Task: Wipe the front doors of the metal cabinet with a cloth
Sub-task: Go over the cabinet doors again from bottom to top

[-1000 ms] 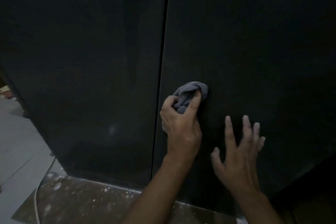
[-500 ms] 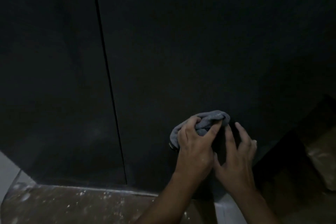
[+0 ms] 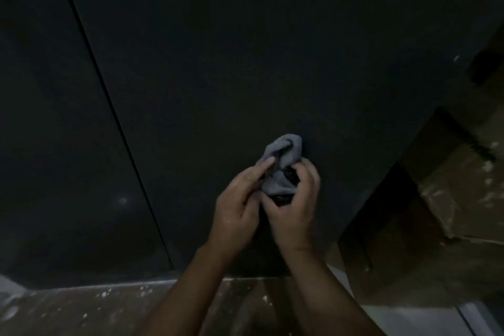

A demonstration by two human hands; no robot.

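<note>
Dark cabinet door [image 3: 245,49] fills frame. Left hand [image 3: 237,207], right hand [image 3: 296,206] both pinch gray cloth [image 3: 285,162], lower middle.

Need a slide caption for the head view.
Both hands bunch a grey cloth against the dark cabinet's right door.

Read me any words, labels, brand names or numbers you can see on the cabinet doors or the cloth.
None: no writing shows in this dim view on the dark cabinet doors, the grey cloth bunched between the left hand and right hand, or the speckled floor.
</note>
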